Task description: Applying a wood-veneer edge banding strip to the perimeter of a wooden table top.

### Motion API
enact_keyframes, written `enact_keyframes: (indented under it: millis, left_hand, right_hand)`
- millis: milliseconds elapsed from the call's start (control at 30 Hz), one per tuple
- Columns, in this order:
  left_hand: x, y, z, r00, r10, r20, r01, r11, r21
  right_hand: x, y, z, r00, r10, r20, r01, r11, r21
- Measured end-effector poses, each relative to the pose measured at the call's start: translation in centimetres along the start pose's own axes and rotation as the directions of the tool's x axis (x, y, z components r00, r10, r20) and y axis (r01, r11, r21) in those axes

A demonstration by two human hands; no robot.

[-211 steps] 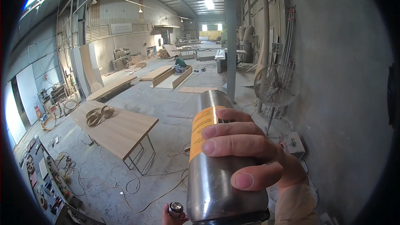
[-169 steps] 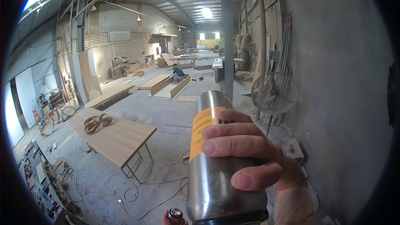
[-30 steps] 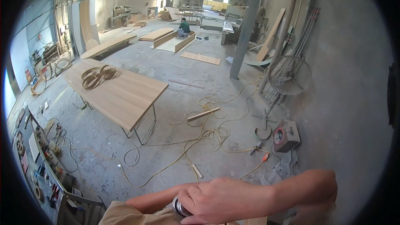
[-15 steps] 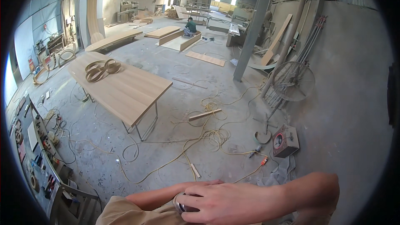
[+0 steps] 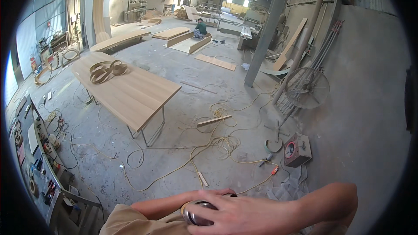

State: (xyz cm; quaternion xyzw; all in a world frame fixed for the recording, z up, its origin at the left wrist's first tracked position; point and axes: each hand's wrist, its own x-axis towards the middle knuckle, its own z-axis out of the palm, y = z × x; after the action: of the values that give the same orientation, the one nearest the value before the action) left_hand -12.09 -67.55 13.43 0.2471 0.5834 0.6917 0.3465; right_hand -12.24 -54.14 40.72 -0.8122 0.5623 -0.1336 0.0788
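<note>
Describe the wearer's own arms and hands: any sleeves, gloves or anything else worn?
The right hand and right forearm are bare: no glove, watch or sleeve shows. The left forearm is bare too, with plain beige cloth, perhaps a loose sleeve, next to it. The left hand is partly hidden; its visible part shows no glove.

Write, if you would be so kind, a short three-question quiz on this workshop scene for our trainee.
1. Multiple choice: what lies on the pale wooden panel at centre-left?
A) a folded cloth
B) curled bands
C) a cardboard box

2. True or false: the right hand is on the shiny metal flask.

3. Short answer: what colour is the background co-worker's top?

Key: 1. B; 2. True; 3. Green.
</note>
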Motion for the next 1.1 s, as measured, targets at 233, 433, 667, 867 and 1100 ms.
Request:
enact_keyframes:
  millis: [233,433,667,867,1100]
  left_hand:
    - [0.0,2.2,-0.3,0.999,0.033,0.001,-0.033,0.982,0.185]
    - [-0.1,1.7,0.1,0.998,0.061,-0.025,-0.056,0.986,0.160]
    - [-0.5,3.2,0.8,0.999,-0.034,0.015,0.033,0.998,0.055]
    - [-0.6,4.7,1.2,0.996,-0.084,0.023,0.077,0.975,0.208]
    - [0.2,0.9,0.5,0.997,0.075,0.020,-0.078,0.965,0.252]
  right_hand:
    - [0.4,-1.7,1.3,0.910,0.371,0.184,-0.332,0.920,-0.210]
    - [-0.1,-0.7,0.6,0.987,0.156,0.030,-0.151,0.979,-0.140]
    - [0.3,-1.6,-1.0,0.986,0.143,0.090,-0.133,0.985,-0.106]
    - [0.1,0.2,0.1,0.994,-0.106,0.005,0.106,0.991,0.077]
    - [1.0,-1.8,-1.0,0.926,0.279,0.253,-0.261,0.960,-0.106]
